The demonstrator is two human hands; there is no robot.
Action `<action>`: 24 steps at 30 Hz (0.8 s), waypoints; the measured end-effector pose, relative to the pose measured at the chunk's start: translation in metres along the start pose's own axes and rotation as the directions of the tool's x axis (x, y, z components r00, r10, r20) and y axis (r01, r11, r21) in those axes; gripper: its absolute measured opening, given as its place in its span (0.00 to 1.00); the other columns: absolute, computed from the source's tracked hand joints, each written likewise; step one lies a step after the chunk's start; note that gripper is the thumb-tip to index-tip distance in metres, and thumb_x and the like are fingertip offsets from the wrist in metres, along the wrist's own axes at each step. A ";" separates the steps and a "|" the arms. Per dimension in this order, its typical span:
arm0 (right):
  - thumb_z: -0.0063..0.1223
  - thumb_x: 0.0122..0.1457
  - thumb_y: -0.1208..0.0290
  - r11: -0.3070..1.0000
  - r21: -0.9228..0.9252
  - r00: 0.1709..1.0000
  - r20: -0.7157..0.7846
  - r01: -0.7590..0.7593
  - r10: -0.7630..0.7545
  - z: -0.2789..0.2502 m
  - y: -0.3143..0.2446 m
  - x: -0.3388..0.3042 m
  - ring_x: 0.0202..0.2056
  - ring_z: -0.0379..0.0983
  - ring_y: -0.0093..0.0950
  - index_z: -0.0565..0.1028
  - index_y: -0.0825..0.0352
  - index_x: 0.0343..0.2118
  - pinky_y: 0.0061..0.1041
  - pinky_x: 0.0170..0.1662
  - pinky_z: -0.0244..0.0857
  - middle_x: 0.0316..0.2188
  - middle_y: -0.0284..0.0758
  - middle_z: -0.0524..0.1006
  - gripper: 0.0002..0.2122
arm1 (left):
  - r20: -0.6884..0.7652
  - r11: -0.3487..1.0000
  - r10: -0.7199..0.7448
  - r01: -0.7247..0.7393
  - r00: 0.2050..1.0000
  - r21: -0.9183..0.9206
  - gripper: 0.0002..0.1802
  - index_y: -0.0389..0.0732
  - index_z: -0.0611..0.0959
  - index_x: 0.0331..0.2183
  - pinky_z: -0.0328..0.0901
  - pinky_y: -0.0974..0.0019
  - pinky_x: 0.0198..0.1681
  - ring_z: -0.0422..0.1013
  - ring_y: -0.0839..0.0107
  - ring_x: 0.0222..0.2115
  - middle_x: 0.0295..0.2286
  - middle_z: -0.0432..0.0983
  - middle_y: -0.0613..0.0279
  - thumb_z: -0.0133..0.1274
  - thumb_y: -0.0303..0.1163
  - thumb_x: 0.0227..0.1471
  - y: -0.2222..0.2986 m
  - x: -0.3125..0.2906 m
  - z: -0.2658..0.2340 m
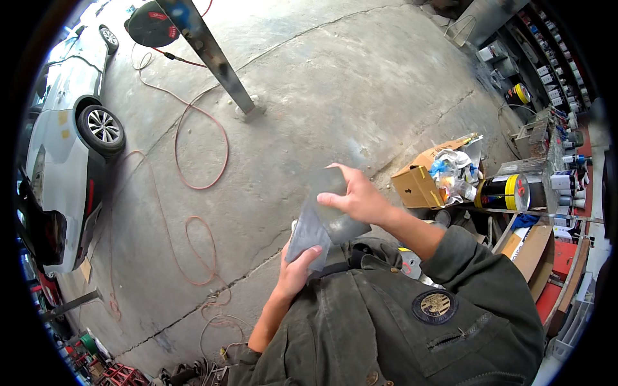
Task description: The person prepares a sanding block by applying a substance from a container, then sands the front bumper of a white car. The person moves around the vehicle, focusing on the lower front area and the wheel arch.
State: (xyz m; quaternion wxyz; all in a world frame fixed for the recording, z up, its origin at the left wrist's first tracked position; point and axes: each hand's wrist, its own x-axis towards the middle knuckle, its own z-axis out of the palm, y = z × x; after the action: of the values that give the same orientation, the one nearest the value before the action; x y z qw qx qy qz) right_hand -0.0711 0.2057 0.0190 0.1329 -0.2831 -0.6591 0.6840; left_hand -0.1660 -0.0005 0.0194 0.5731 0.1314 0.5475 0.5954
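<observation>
In front of my dark green jacket, both hands grip grey sheet material that looks like sandpaper. My left hand [296, 267] pinches a lighter, pointed part of the sandpaper sheet [308, 233], thumb on top. To its upper right, my right hand [360, 198] is closed on a darker, curved part [340, 225], with the thumb on the near face and the fingers behind. The two parts overlap between my hands; I cannot tell whether they are one folded sheet or two pieces.
A silver car [67, 148] stands at the left. Red hose [225, 151] loops over the concrete floor near a metal post [212, 58]. At the right are a cardboard box [415, 185] full of waste, a black-and-yellow bucket [505, 192] and shelves of cans [553, 71].
</observation>
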 end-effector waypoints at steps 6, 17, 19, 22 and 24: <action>0.63 0.52 0.70 0.969 -0.186 0.984 0.028 -0.165 0.173 0.025 -0.038 0.001 0.34 0.74 0.20 0.76 0.69 0.39 0.25 0.39 0.70 0.32 0.32 0.79 0.13 | 0.124 0.998 -0.062 0.061 0.990 0.015 0.23 0.34 0.72 0.46 0.60 0.72 0.41 0.63 0.76 0.38 0.37 0.69 0.64 0.48 0.22 0.43 0.016 0.003 -0.012; 0.60 0.48 0.68 0.889 -0.438 0.981 0.184 0.136 -0.059 0.049 -0.059 0.001 0.25 0.75 0.33 0.76 0.74 0.29 0.33 0.31 0.66 0.21 0.47 0.77 0.12 | 0.103 0.976 -0.216 0.218 0.971 -0.004 0.18 0.36 0.74 0.39 0.61 0.71 0.37 0.65 0.77 0.33 0.31 0.71 0.67 0.49 0.22 0.41 0.016 -0.001 -0.033; 0.60 0.47 0.69 0.936 -0.342 0.989 0.145 0.083 -0.035 0.045 -0.066 0.013 0.25 0.75 0.34 0.76 0.74 0.28 0.32 0.31 0.66 0.21 0.47 0.77 0.12 | 0.087 0.989 -0.145 0.147 0.986 -0.023 0.17 0.36 0.74 0.38 0.61 0.72 0.36 0.65 0.77 0.33 0.29 0.71 0.67 0.49 0.22 0.41 0.018 0.003 -0.030; 0.60 0.47 0.69 0.873 -0.308 0.902 0.334 0.377 -0.272 0.067 -0.055 -0.004 0.21 0.73 0.32 0.75 0.75 0.26 0.32 0.27 0.65 0.20 0.47 0.76 0.12 | 0.139 0.992 -0.124 0.128 0.982 -0.019 0.16 0.36 0.75 0.38 0.61 0.70 0.37 0.66 0.75 0.34 0.30 0.71 0.66 0.48 0.22 0.41 0.016 0.007 -0.039; 0.60 0.47 0.69 0.924 -0.289 0.950 0.260 0.249 -0.174 0.060 -0.061 0.008 0.19 0.71 0.29 0.75 0.75 0.26 0.31 0.25 0.65 0.19 0.47 0.76 0.12 | 0.117 0.987 -0.140 0.148 0.983 -0.068 0.17 0.36 0.76 0.37 0.63 0.67 0.39 0.70 0.70 0.36 0.33 0.74 0.62 0.49 0.20 0.39 0.020 0.006 -0.040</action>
State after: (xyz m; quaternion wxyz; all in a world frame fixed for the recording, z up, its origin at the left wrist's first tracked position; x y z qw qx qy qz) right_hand -0.1232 0.1667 0.0756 0.0818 -0.1464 -0.7985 0.5782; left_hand -0.2099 -0.0101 0.0178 0.6491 0.1025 0.4993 0.5646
